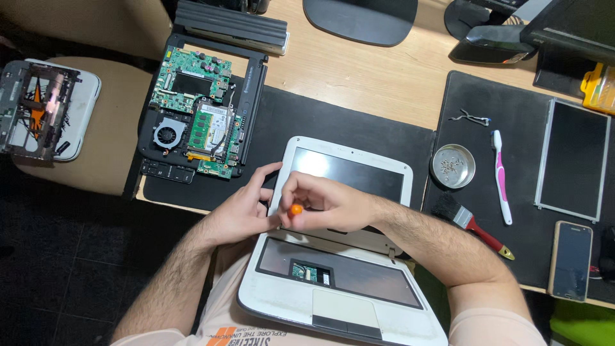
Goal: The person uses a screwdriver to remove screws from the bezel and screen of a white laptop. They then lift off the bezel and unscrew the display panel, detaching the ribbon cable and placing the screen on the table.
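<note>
white laptop (359, 256) rests on lap, braced by left hand (246, 208) w/ fingers spread wide; right hand (320, 202) fingers pinch orange-tipped screwdriver (295, 209) at hinge; screw dish (452, 165) near on desk (359, 77).

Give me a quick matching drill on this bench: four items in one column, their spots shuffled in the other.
Items:
1. Green motherboard
2. Round metal screw dish
3. Paintbrush with red handle
4. Smartphone

Places:
A. Far right edge of the mat, below the bare screen panel
B. Just left of the pink-and-white toothbrush
C. Left of the white laptop, in an open black chassis
D. Below the dish, near the right forearm

Pairs: 1-C, 2-B, 3-D, 4-A
</note>
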